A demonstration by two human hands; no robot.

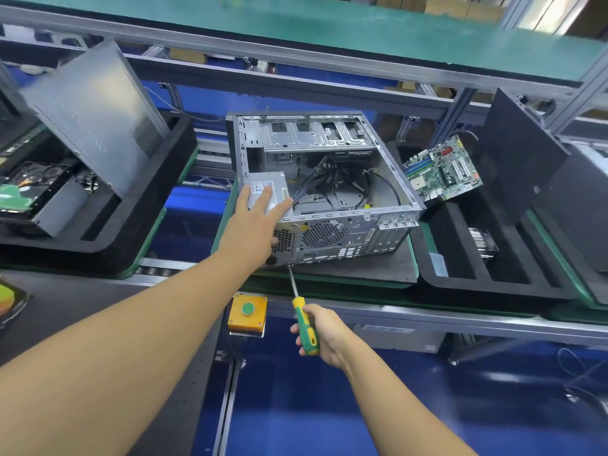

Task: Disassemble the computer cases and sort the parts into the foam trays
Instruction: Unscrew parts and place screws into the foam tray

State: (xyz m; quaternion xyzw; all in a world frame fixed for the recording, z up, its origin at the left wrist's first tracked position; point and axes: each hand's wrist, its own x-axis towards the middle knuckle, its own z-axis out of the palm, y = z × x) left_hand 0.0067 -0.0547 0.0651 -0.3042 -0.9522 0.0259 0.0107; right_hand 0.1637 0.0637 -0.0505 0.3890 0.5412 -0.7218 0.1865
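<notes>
Case (pixel 332 236) open, cables (pixel 334 179) loose, left hand (pixel 255 220) flat on power supply (pixel 261 183), right hand (pixel 325 339) gripping screwdriver (pixel 305 327)

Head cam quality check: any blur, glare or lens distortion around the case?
Head view: the computer case and motherboard at centre are sharp and evenly lit; fisheye bends the shelf rails toward the edges; the upper right corner is smeared and blown out by bright light; the leaning side panel shows a soft sheen; the blue floor carries pale reflections.
</notes>
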